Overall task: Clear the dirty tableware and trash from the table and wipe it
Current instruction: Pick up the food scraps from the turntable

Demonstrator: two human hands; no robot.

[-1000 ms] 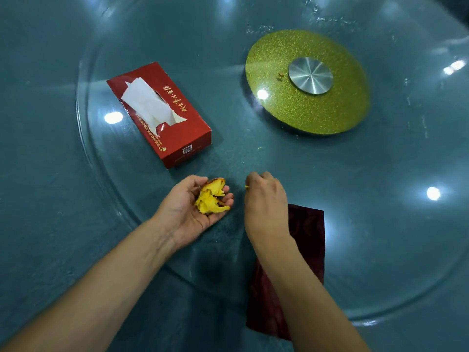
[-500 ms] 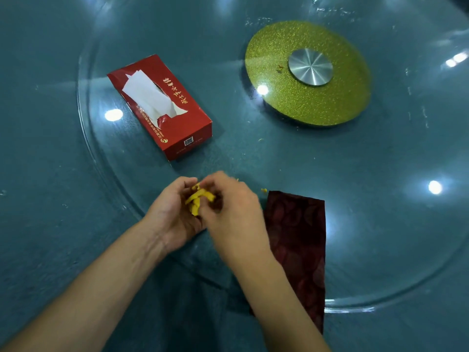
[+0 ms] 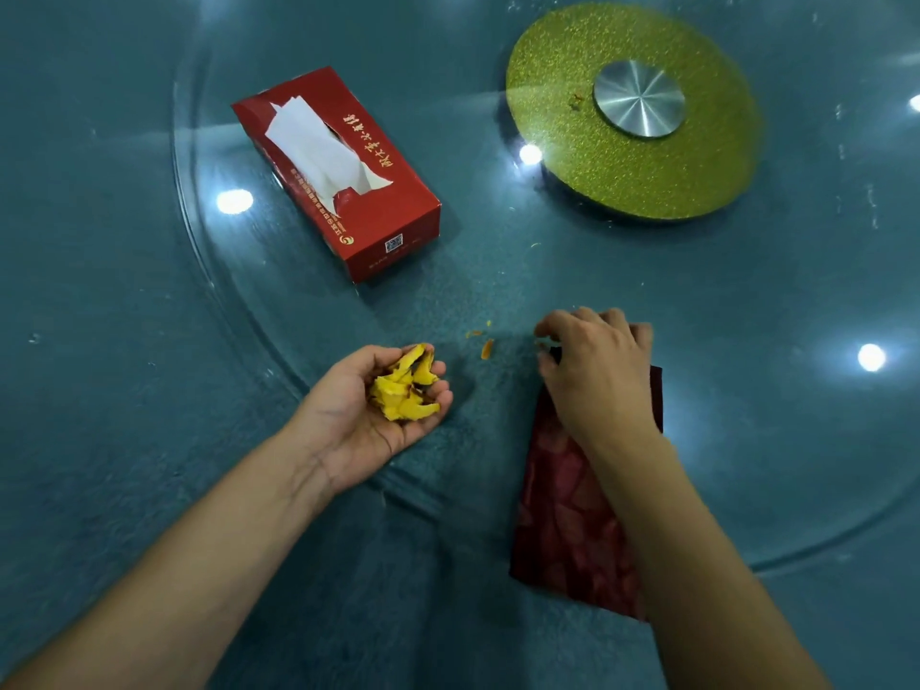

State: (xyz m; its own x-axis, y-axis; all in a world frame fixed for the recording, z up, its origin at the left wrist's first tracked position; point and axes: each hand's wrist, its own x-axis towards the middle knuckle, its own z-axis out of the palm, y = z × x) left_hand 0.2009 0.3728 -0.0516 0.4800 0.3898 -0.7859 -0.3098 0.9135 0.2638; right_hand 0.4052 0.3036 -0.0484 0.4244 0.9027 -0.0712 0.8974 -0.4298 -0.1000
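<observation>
Since the earlier frame the right hand (image 3: 595, 363) has separated from the left hand (image 3: 371, 408) and moved right, to the far end of the dark red cloth (image 3: 572, 520). The right hand's fingers are curled downward with thumb and forefinger close together over a small orange scrap at the cloth's edge; whether they pinch it cannot be told. The left hand lies palm up, fingers loosely cupped around a pile of yellow peel scraps (image 3: 403, 385). Loose orange fragments (image 3: 487, 348) lie on the glass turntable (image 3: 747, 390) between the hands. The red tissue box (image 3: 343, 171) stands far left. The gold disc (image 3: 632, 112) with its metal hub sits far right.
</observation>
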